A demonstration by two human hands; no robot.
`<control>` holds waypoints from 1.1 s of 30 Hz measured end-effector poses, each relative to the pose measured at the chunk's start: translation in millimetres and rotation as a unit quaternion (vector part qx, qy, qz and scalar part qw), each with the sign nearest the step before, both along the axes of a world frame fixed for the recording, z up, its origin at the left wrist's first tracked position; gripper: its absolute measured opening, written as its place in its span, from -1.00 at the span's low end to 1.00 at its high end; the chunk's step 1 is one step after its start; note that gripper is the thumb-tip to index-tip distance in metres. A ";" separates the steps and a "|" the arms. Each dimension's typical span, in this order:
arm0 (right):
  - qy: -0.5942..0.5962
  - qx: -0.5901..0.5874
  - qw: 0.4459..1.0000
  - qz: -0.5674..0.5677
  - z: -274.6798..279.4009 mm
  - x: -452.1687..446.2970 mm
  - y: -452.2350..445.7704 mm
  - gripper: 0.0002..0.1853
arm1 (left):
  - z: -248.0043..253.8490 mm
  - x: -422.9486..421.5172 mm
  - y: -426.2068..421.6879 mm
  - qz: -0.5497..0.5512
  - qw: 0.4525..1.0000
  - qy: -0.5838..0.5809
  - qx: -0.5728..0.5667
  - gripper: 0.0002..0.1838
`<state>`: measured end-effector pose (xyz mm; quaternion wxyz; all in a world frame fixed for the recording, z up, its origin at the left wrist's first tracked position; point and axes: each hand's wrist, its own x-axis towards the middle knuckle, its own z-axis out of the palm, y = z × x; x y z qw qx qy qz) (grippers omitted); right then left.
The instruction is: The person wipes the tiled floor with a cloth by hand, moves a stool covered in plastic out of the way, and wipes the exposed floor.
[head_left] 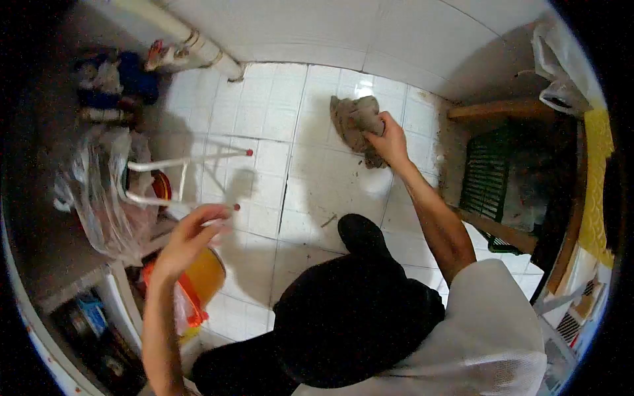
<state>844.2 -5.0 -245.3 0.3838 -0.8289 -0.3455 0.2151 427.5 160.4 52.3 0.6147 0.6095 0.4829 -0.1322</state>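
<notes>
A crumpled grey-brown cloth [356, 125] is bunched over the white tiled floor near the back wall. My right hand [389, 140] grips its right side, thumb on the near edge. Dark bits of debris lie on the tiles below the cloth. On the left, my left hand [198, 236] hangs in the air with its fingers apart and nothing in them. Just beyond it are the red-tipped legs of a white metal frame [185, 162]. Below the hand is an orange and yellow container [205, 277].
Clear plastic bags [109, 198] hang at the left. A pipe [198, 43] meets the floor at the back left. A dark green crate [485, 171] sits in a wooden-edged shelf [489, 109] on the right. Yellow material [596, 185] hangs at the far right.
</notes>
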 end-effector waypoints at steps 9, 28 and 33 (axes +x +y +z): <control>0.516 0.121 0.846 0.060 106.6 -44.9 4.9 -0.69 | -227.3 201.8 -69.1 0.442 0.821 -0.198 -0.303 -0.29; -0.304 0.073 0.950 -0.019 129.4 31.2 100.0 -0.61 | -194.9 262.9 107.3 0.162 0.827 -0.070 0.533 -0.10; -0.235 -0.071 0.969 0.038 57.4 27.7 103.6 -0.54 | -253.7 268.7 83.9 -0.151 0.793 -0.064 0.586 -0.18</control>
